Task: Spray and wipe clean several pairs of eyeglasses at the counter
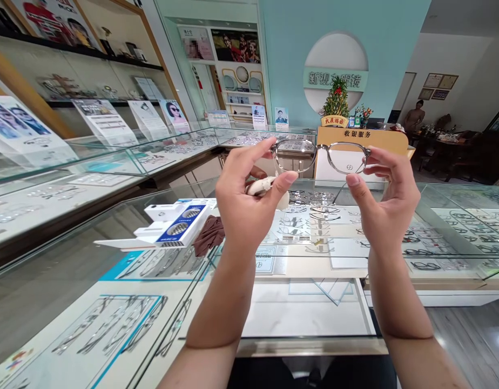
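Below the raised arms lies a glass-topped surface [123, 227]; above it, the left hand [245, 200] and right hand [389, 200] have fingers closed on opposite ends of the glasses [322, 147]. A white-and-blue box [180, 224] is next in size, then those glasses, with clear rounded lenses and thin greyish rims, then a crumpled brown cloth [210, 235] beside the box

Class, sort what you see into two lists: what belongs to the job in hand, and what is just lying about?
In the job:
- glasses, held up by left hand and right hand
- pale item in the left hand, partly hidden

Apparently just lying about:
- box
- brown cloth
- plant
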`<state>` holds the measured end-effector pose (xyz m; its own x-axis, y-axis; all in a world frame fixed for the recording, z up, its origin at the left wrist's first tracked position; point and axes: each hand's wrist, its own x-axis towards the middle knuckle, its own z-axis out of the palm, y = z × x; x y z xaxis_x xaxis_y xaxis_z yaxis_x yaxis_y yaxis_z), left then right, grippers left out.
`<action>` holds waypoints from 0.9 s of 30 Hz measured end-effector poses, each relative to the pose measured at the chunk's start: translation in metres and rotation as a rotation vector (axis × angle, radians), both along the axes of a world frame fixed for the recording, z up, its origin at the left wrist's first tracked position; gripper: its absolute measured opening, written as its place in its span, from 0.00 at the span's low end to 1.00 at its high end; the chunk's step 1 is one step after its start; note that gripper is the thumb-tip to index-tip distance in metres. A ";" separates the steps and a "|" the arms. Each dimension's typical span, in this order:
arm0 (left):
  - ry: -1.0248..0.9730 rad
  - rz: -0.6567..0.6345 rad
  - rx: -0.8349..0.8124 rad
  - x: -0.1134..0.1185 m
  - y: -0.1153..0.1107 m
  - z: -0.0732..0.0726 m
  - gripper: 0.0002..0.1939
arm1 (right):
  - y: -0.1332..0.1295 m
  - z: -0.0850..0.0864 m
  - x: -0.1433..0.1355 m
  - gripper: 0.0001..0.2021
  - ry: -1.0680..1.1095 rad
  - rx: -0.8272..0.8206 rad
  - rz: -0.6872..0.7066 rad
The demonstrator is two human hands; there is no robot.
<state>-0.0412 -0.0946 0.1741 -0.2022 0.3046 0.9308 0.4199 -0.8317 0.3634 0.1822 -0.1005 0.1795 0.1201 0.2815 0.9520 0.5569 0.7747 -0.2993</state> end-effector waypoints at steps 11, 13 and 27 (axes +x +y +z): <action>-0.005 -0.103 -0.105 -0.002 0.008 -0.001 0.27 | -0.010 -0.002 -0.007 0.23 0.023 0.046 -0.096; 0.002 -0.099 -0.103 -0.003 0.012 -0.003 0.28 | -0.010 -0.002 -0.007 0.23 0.030 0.021 -0.066; -0.070 -0.060 -0.072 0.005 0.034 -0.013 0.36 | -0.013 0.000 -0.013 0.24 -0.066 -0.052 -0.121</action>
